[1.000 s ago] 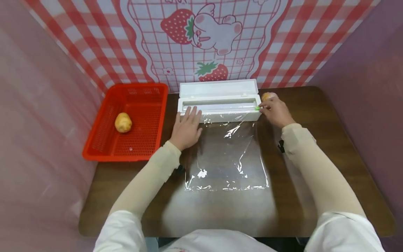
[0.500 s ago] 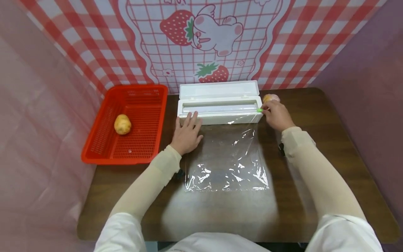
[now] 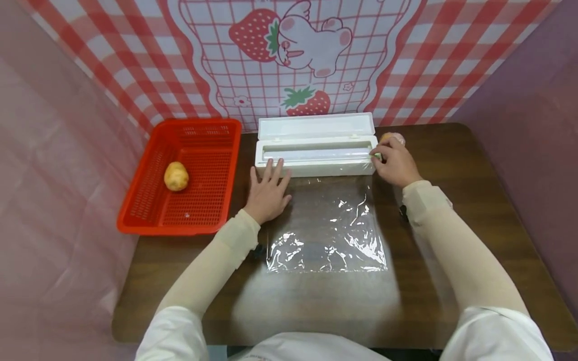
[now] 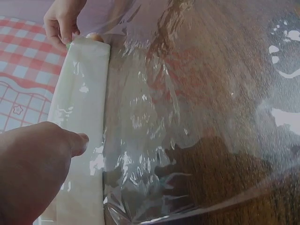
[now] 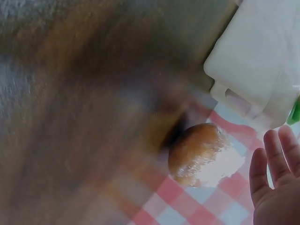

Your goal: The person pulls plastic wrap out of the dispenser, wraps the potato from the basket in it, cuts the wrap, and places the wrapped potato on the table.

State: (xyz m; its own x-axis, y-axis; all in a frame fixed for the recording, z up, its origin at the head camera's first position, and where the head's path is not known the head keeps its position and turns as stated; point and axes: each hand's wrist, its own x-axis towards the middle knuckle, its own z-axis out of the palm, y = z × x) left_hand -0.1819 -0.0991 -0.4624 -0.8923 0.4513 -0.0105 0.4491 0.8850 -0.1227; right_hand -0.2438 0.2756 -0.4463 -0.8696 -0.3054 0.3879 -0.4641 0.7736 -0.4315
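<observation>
Nearest the person, the pulled-out sheet of cling film point(image 3: 326, 228) lies flat on the brown table point(image 3: 474, 210), its free edge toward the body and its far edge running into the white dispenser box point(image 3: 316, 153).

The left hand point(image 3: 267, 189) rests flat with fingers spread, fingertips against the box's front left corner. The right hand point(image 3: 395, 161) pinches the small green slider point(image 3: 375, 157) at the box's right end.

To cut cleanly, I judge 1 steady pass of the slider leftward along the slot works best, with the left hand bracing the box.

A wrapped potato point(image 5: 199, 151) sits just behind the right hand. The red basket point(image 3: 149, 213), with 1 potato point(image 3: 176, 176), stands to the left, leaving bare table at the right.
</observation>
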